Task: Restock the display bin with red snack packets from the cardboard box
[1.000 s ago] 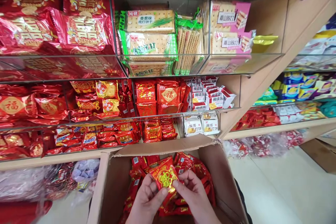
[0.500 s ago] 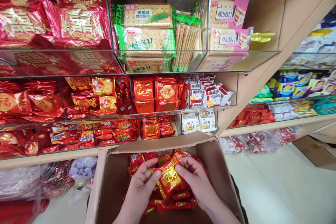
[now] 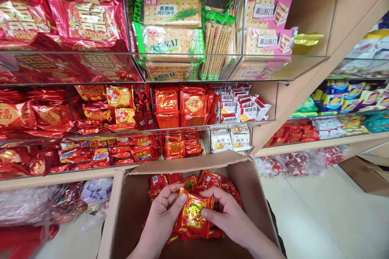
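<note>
A red snack packet (image 3: 194, 214) with gold lettering is held up between both hands, over an open cardboard box (image 3: 129, 210). My left hand (image 3: 164, 214) pinches its upper left corner with thumb and fingers. On the other side, my right hand (image 3: 223, 212) grips the right edge, its thumb lying across the front. Below and behind the hands, many similar red packets (image 3: 229, 188) lie loose in the box; some are covered by my hands and the held packet.
Shelves with clear fronts rise behind the box, holding green-wrapped crackers (image 3: 173, 42), red packets (image 3: 193, 103) and white packets (image 3: 221, 141). Plastic bags of snacks (image 3: 94, 190) sit beneath at left. Another cardboard box (image 3: 364, 174) stands on the floor at right.
The packet has turned between my hands, its upper left corner now pointing up. My right fingers have shifted left along its edge. The view has moved slightly.
</note>
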Demonstrator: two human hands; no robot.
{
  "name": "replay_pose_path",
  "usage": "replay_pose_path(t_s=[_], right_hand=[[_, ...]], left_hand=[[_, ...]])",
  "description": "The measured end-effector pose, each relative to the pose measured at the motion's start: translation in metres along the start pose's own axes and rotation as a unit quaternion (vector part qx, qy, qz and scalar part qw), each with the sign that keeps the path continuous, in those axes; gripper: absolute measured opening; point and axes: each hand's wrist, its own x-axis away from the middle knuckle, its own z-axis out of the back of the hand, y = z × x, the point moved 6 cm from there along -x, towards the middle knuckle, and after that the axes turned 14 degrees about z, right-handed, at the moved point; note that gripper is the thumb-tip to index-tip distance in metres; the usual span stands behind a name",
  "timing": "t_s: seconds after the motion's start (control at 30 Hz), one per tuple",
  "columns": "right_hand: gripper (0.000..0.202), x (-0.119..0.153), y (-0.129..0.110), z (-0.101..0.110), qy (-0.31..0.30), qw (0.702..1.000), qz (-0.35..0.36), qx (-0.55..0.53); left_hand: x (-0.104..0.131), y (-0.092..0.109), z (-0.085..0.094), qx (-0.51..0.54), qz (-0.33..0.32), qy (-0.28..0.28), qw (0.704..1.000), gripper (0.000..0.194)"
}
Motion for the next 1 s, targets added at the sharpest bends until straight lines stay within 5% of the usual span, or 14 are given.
replay_pose_path(t_s=[0.33, 0.43, 0.5, 0.57, 0.67, 0.83, 0.93, 1.0], right_hand=[[0.017, -0.009, -0.009, 0.003, 0.031, 0.999, 0.001, 0.016], [0.013, -0.017, -0.023, 0.011, 0.003, 0.996, 0.030, 0.083], [0.011, -0.026, -0.038, 0.029, 0.016, 0.984, 0.069, 0.164], [0.010, -0.039, -0.052, 0.051, 0.050, 0.957, 0.110, 0.264], [0.009, -0.070, -0.058, 0.074, 0.063, 0.897, 0.104, 0.426], [0.007, -0.131, -0.045, 0.058, -0.018, 0.770, 0.098, 0.630], [0.014, -0.154, -0.025, 0.041, -0.087, 0.704, 0.076, 0.701], [0.020, -0.164, -0.010, 0.034, -0.121, 0.685, 0.053, 0.716]], left_hand=[[0.000, 0.006, -0.011, -0.051, -0.016, -0.076, 0.996, 0.051], [0.004, 0.027, 0.000, -0.177, -0.094, -0.034, 0.979, 0.041], [0.009, 0.057, 0.018, -0.320, -0.201, 0.058, 0.924, 0.030], [0.011, 0.088, 0.035, -0.464, -0.310, 0.143, 0.818, 0.026], [-0.004, 0.116, 0.065, -0.562, -0.343, 0.231, 0.716, 0.030], [-0.036, 0.113, 0.094, -0.621, -0.242, 0.295, 0.684, 0.031], [-0.032, 0.106, 0.092, -0.642, -0.261, 0.324, 0.644, 0.030], [-0.028, 0.105, 0.088, -0.648, -0.283, 0.329, 0.626, 0.030]])
